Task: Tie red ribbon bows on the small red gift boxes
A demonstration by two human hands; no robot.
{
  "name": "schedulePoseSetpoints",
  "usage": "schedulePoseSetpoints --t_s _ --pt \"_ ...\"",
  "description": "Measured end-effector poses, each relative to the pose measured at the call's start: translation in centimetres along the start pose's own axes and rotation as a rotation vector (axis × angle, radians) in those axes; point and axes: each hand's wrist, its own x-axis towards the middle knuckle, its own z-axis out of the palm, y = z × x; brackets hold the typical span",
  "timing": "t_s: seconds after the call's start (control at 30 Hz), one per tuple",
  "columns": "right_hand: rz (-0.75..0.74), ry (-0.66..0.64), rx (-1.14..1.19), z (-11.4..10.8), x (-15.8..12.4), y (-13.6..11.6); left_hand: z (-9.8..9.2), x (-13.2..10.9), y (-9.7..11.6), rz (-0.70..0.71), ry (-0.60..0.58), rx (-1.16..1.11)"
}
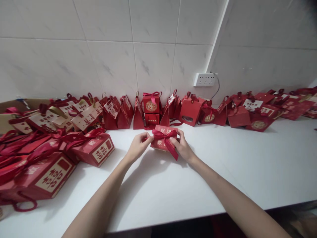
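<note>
A small red gift box (163, 144) with gold characters sits in front of me on the white table, tied with a dark red ribbon bow (164, 135). My left hand (139, 145) is closed at the box's left side, its thumb and fingertips pinching the end of the bow's left loop. My right hand (183, 148) wraps the box's right side, with the thumb pressing on the ribbon by the knot. One ribbon tail hangs down over the box's front. The fingers behind the box are partly hidden.
Many red gift boxes line the tiled wall, among them a stacked pair (151, 105) straight ahead. Larger ribboned boxes (95, 148) crowd the left of the white table (158, 198). A socket strip (205, 79) with a cable hangs on the wall.
</note>
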Motion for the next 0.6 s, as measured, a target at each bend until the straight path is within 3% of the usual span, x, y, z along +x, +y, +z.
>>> schedulePoseSetpoints --t_s 0.17,0.27,0.37,0.6 --pt "0.017 -0.008 0.063 0.0 -0.1 -0.3 -0.9 -0.3 1.1 -0.154 -0.191 -0.256" --pt "0.022 -0.023 0.083 0.0 -0.1 -0.5 -1.2 -0.4 1.2 -0.276 -0.228 -0.337" --pt "0.029 -0.022 0.092 0.0 -0.1 -0.5 -1.6 -0.4 1.0 -0.343 -0.263 -0.328" --pt "0.025 -0.016 0.098 0.0 0.1 -0.3 -2.2 -0.6 1.4 -0.364 -0.537 -0.123"
